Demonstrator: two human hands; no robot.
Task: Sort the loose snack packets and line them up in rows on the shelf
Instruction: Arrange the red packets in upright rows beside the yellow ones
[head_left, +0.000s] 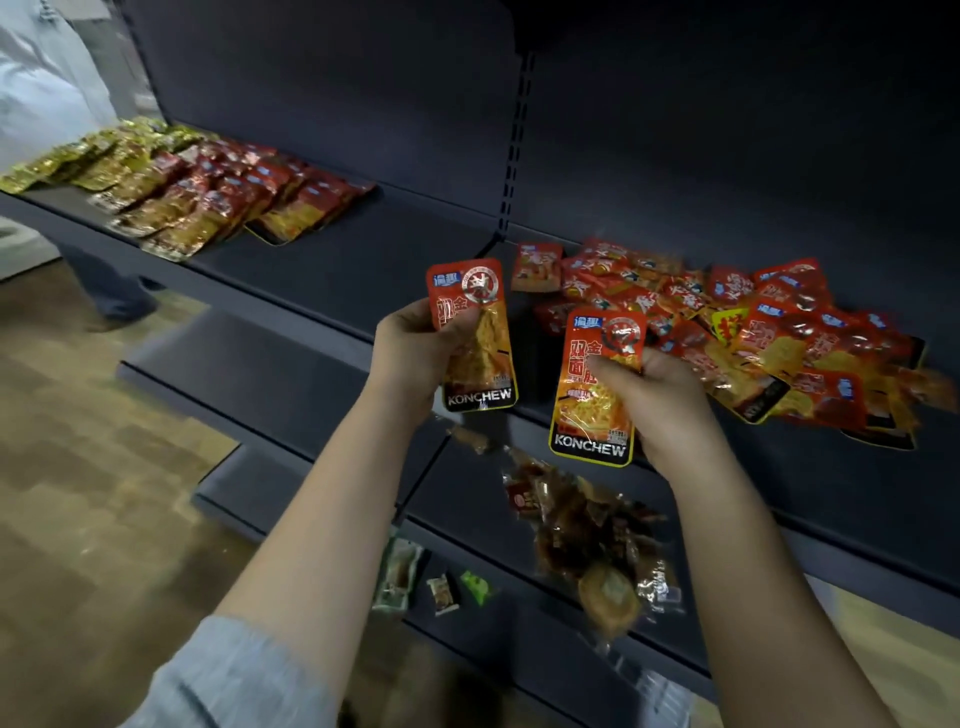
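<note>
While both hands are raised in front of the shelf, the scene reads:
Left packet: red/orange, upright, gripped by left hand, fingers curled round its left edge.
Right packet: same kind, upright, pinched by right hand, thumb on front.
Loose pile: heaped on shelf, right side, behind the held pkts.
Sorted rows: laid out far left on same shelf.
Lower shelf: brown snack bags are seen.

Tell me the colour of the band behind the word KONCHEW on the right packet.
Black, with a yellow edge; head view, right packet.
</note>
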